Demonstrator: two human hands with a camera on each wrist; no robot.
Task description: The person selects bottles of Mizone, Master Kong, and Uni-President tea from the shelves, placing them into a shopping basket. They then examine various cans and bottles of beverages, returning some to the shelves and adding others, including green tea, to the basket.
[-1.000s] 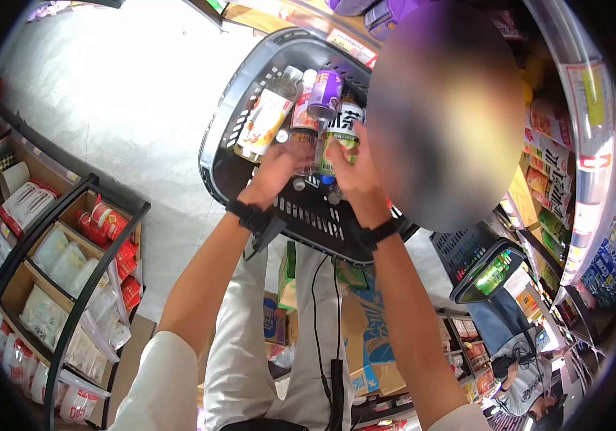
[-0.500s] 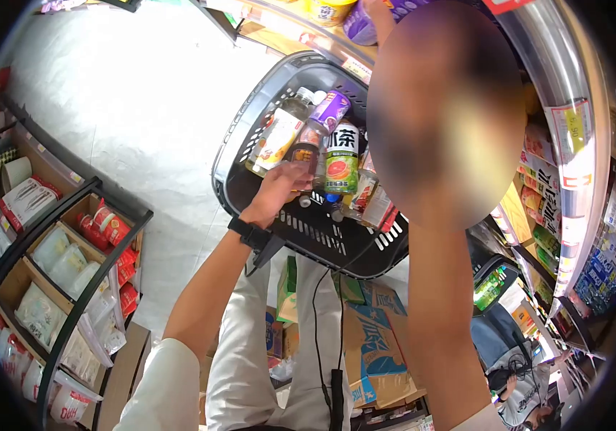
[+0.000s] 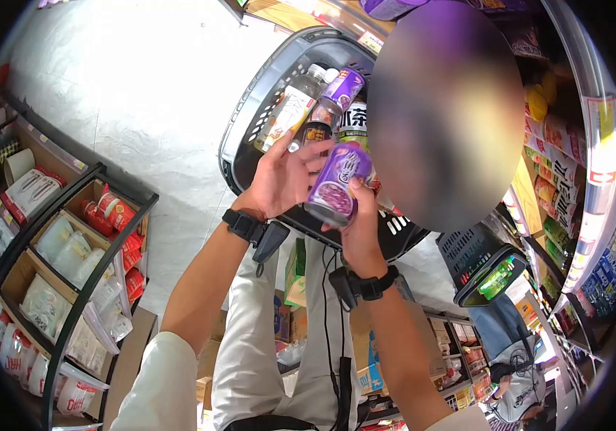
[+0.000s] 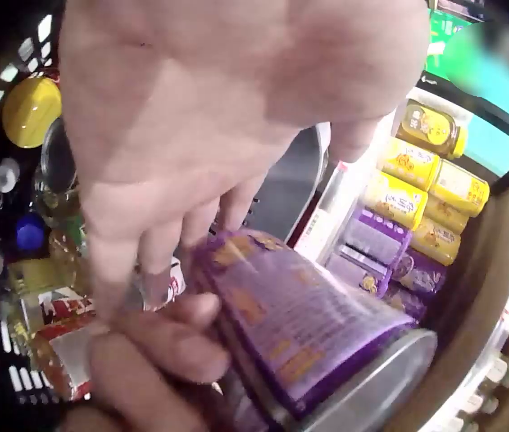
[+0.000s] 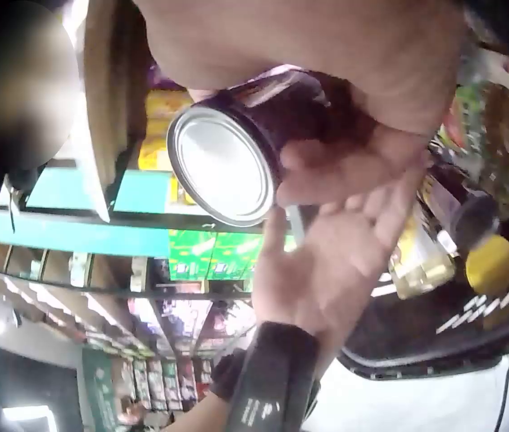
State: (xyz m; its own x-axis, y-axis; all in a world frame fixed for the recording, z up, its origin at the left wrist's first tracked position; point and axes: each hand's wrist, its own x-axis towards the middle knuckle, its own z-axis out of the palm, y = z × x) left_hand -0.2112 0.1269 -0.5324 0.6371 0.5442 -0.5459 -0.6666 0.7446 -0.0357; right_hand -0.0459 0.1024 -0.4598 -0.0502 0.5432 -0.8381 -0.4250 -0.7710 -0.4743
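Observation:
Over the basket, my right hand (image 3: 362,230) grips a purple can (image 3: 338,179) with a picture of food on its label, thumb along its side. My left hand (image 3: 279,183) is beside the can, palm turned up and fingers stretched out toward it. The left wrist view shows the can's printed side and silver end (image 4: 372,387), close under the left fingers (image 4: 160,261). In the right wrist view the can's round metal end (image 5: 223,166) faces the camera. Below in the basket lie another purple can (image 3: 342,90), an iced tea bottle (image 3: 352,118) and a bottle with a white-and-yellow label (image 3: 288,115).
The dark shopping basket (image 3: 230,147) has slotted walls. Yellow cans (image 4: 394,198) and purple cans (image 4: 372,238) line a shelf beside it. A rack of packaged goods (image 3: 56,251) stands at left. Another basket (image 3: 491,276) and a person (image 3: 520,388) are at lower right.
My right hand reached to the shelf half a second ago and is now back over the basket with a purple can. My left hand has lifted off the bottles and turned palm up.

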